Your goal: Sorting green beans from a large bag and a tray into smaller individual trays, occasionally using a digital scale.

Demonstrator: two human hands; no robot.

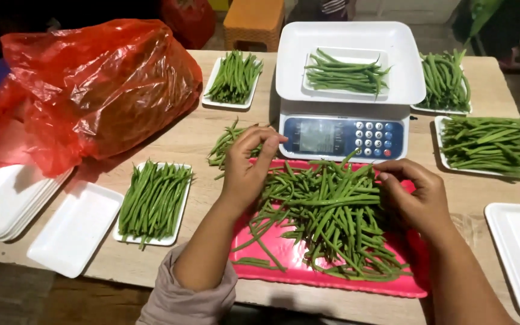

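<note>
Left hand [247, 171] and right hand [413, 195] pinch green beans [326, 219] on the red tray [332, 278]; loose beans could slide off the edge

A single view from a camera worn on the person's head, looking steeply down and forward over a wooden table [200, 135]. It sits close above the near edge, so both forearms enter from the bottom of the frame and the left hand [248, 165] and right hand [416, 195] fall near the centre. The pink tray [308, 274] lies nearest, the weighing scale [347, 123] straight ahead beyond it. The far table edge runs near the top, with a strip of floor past it. A red plastic bag [91, 90] fills the far left. No second view overlaps this one.
</note>
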